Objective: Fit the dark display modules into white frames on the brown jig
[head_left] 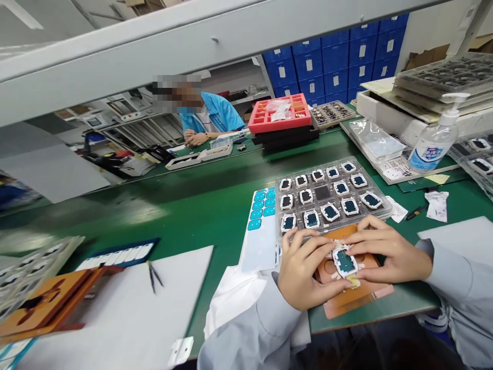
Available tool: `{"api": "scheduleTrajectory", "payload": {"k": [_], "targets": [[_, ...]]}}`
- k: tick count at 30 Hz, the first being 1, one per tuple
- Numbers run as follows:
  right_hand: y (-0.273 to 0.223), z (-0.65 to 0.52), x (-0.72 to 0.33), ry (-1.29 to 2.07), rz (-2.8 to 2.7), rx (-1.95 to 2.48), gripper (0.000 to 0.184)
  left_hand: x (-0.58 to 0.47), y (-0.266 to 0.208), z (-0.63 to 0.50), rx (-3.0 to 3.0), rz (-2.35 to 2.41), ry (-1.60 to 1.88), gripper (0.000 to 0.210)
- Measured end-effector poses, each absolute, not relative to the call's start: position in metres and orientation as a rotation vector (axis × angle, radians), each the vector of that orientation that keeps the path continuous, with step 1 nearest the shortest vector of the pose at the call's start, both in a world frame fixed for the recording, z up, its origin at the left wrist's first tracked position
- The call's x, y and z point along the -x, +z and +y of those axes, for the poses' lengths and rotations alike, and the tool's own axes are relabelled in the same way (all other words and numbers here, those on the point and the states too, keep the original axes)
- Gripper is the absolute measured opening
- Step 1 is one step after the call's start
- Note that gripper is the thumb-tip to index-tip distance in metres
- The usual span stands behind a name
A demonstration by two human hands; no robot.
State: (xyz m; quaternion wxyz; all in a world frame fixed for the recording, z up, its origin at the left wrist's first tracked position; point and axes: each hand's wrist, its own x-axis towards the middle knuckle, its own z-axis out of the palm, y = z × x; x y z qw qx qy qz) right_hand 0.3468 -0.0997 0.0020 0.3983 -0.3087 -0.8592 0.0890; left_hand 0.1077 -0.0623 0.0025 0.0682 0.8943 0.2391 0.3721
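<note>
A white, rounded-square watch frame with a teal centre [345,262] lies on an orange jig plate [342,303] by the table's front edge. My left hand [302,264] has its fingertips and thumb on the frame's left side. From the other side, the fingers of my right hand [389,252] press its upper and lower right edges. Small pale and yellow tabs stick out around the frame, partly hidden by my fingers. Just beyond is a clear tray [322,193] holding similar frames, with one dark pocket bare. A sheet with teal stickers [257,241] lies left of the tray.
White cloth [234,295] bunches beside my left sleeve. A pump bottle [433,144] and stacked trays [442,77] stand at right. A red compartment box [279,123] sits at the back, near a seated person [215,113]. Tweezers [154,275] rest on a white mat [127,308]. A shelf beam [231,38] crosses above.
</note>
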Motion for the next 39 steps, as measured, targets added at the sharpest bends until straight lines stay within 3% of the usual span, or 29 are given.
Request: {"api": "scheduleTrajectory", "payload": {"k": [12, 24, 32, 36, 39], "targets": [[0.001, -0.100, -0.346, 0.295, -2.140, 0.788, 0.030, -0.107, 0.003, -0.062, -2.728, 0.718, 1.129, 0.057], [0.000, -0.100, -0.347, 0.356, -2.154, 0.805, 0.029, -0.109, 0.006, -0.065, -2.702, 0.754, 1.099, 0.044], [0.001, -0.103, -0.344, 0.287, -2.229, 0.912, 0.015, -0.109, 0.000, -0.063, -2.618, 0.764, 0.962, 0.046], [0.001, -0.104, -0.343, 0.347, -2.193, 0.938, 0.024, -0.110, -0.006, -0.060, -2.480, 0.715, 1.039, 0.046], [-0.001, -0.103, -0.342, 0.392, -2.156, 0.934, 0.032, -0.112, -0.009, -0.060, -2.439, 0.663, 1.000, 0.058]]}}
